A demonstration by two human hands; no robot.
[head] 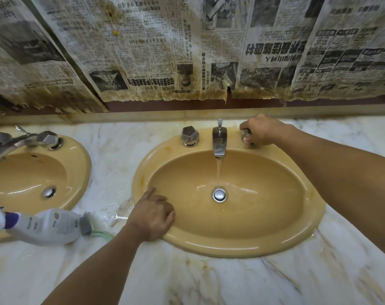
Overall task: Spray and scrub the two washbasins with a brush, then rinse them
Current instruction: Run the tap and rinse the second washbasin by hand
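Now the right hand (262, 130) pinches the knob (246, 135) right of the spout (219, 142), feeding water into the right basin (275, 227); the left hand (153, 215), loosely curled, braces on its left rim. Bottle (48, 225) lies left, on the bench (209, 280).

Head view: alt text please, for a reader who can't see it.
Water runs from the faucet into the right washbasin while the right hand grips its right tap knob and the left hand rests on the rim. A spray bottle lies between the basins.
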